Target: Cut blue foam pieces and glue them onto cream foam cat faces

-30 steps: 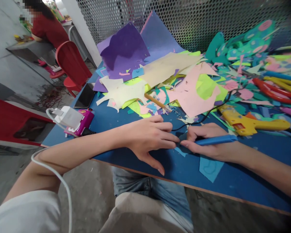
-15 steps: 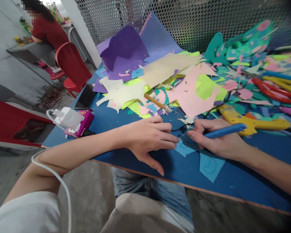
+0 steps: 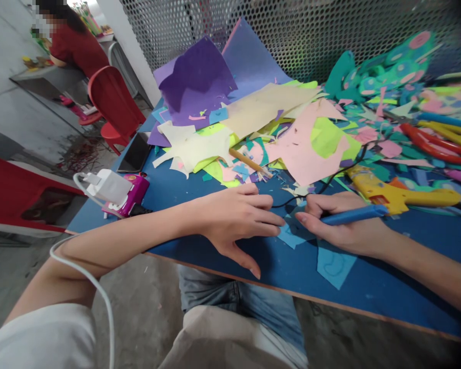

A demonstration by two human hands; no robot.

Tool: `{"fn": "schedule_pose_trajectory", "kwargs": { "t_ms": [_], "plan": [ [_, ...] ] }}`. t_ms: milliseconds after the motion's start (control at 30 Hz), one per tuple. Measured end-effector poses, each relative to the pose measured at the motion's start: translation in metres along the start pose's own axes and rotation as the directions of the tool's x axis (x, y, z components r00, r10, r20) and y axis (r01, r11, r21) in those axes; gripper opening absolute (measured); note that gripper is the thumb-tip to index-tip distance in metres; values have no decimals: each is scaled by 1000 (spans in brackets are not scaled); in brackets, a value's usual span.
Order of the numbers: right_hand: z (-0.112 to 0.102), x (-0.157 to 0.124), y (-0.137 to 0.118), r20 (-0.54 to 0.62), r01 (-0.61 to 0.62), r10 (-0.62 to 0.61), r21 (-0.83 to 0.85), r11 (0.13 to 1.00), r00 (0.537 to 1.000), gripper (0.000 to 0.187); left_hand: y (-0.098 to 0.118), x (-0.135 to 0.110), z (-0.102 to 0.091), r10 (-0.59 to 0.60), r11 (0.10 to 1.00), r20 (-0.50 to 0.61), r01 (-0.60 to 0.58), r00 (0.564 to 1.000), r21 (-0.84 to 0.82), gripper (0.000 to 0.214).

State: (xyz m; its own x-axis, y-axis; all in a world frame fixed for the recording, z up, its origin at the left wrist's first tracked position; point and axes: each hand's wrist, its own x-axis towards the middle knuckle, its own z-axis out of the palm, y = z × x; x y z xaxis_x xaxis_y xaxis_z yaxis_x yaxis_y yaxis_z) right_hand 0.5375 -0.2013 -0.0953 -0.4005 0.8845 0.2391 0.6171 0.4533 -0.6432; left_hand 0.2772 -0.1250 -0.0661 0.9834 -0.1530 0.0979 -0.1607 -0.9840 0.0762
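In the head view, a smooth blue pen (image 3: 355, 214) is gripped by the right hand (image 3: 353, 234) right of centre, a flat blue scrap (image 3: 293, 237) is touched at its edge by the open left hand (image 3: 238, 215), and a pointy blue piece (image 3: 336, 269), lower right, is marked with curves.

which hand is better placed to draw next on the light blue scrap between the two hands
Likely the right hand: it holds the blue pen beside the light blue scrap. The left hand holds no pen; its fingertips are at the scrap's edge, better suited to steadying.
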Motion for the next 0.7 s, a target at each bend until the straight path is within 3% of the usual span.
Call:
{"fn": "schedule_pose_trajectory", "kwargs": {
  "t_ms": [233, 433, 700],
  "plan": [
    [1, 2, -4, -69, 16, -21, -77, 997, 997, 41, 0, 0, -1, -6, 1000, 22, 6, 1000, 1, 54],
    [3, -2, -4, -18, 39, -41, -86, 996, 999, 42, -1, 0, 0, 34, 999, -75, -32, 997, 19, 51],
    [4, -6, 1, -4, 60, -61, -49, 997, 998, 42, -2, 0, 1, 35, 999, -76, -34, 996, 14, 56]
  ]
}}
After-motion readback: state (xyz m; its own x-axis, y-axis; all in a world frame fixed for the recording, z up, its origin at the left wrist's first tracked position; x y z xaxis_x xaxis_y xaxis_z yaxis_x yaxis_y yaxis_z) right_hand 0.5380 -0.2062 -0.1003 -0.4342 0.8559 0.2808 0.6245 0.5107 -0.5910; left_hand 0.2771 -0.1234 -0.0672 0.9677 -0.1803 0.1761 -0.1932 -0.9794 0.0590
